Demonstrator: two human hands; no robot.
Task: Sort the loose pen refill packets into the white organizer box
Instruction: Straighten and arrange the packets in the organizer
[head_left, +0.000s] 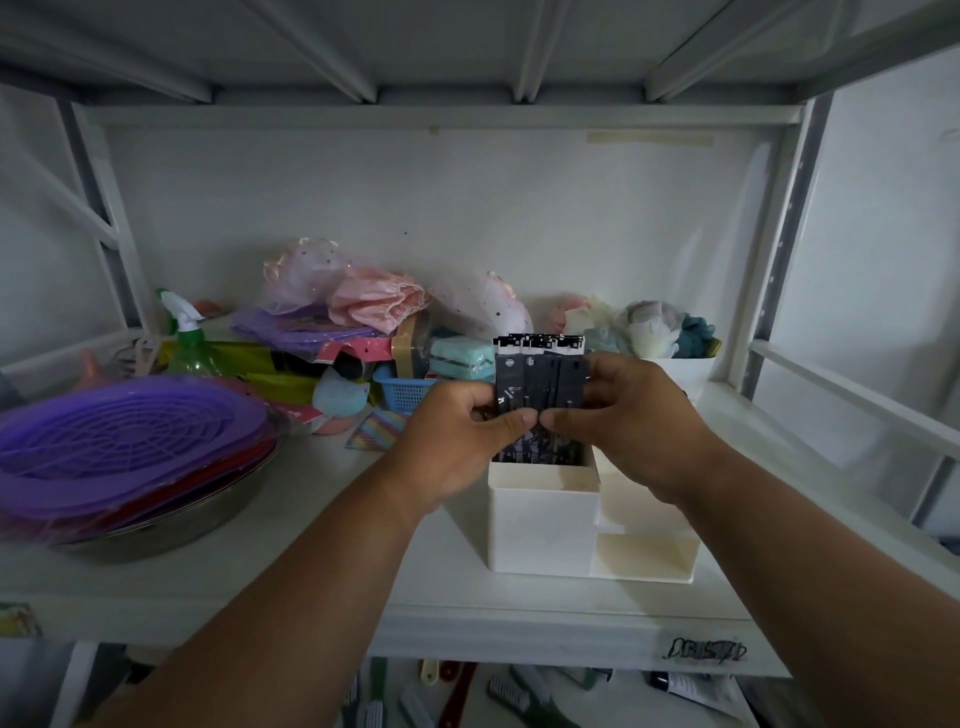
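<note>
While both hands grip packets (540, 379), thumbs meet.

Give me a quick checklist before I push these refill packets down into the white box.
1. Both hands on the bundle: ok. Left hand and right hand grip the refill packets from either side.
2. Bundle over a compartment: ok. Its lower end sits in the tall left compartment of the white organizer box.
3. Packets upright and aligned: ok, tops roughly level.
4. Room left in that compartment: cannot tell, the hands hide it.
5. Box seated flat on the shelf: ok.
6. Loose packets remaining elsewhere: cannot tell.
</note>
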